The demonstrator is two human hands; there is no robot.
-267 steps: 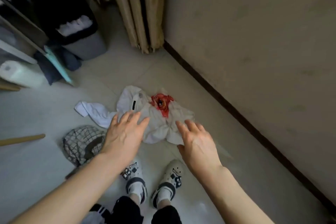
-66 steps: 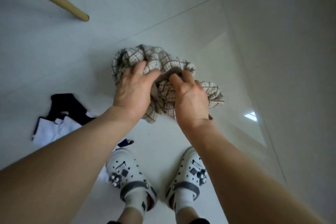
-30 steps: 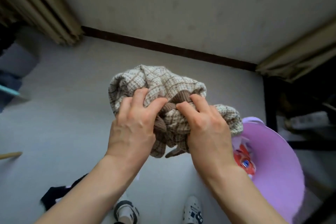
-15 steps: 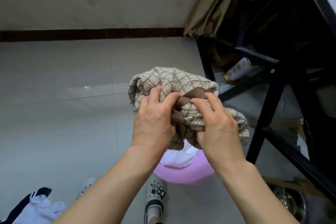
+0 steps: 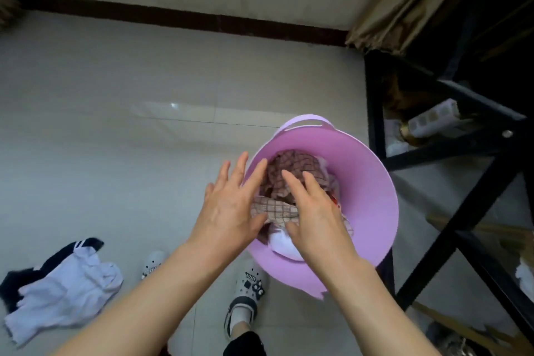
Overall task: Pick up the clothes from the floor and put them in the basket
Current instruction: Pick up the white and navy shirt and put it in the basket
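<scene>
A pink basket [image 5: 367,182] stands on the floor in front of my feet. The checked beige garment [image 5: 291,166] lies inside it, on top of a white garment [image 5: 281,243]. My left hand [image 5: 231,205] hovers over the basket's left rim with fingers spread and straight, holding nothing. My right hand [image 5: 312,211] is above the checked garment, fingers straight and apart, also holding nothing. A white and dark navy garment [image 5: 60,283] lies crumpled on the floor at the lower left.
A black metal frame [image 5: 450,211] with shelves and clutter stands right of the basket. A tan curtain [image 5: 404,6] hangs at the top right. The wall with a dark skirting [image 5: 179,20] runs along the far side. My shoes [image 5: 250,286] stand beside the basket.
Both hands have let go of the checked garment, which now lies in the basket. The fingers have opened and spread. The view has tilted down over the basket.
</scene>
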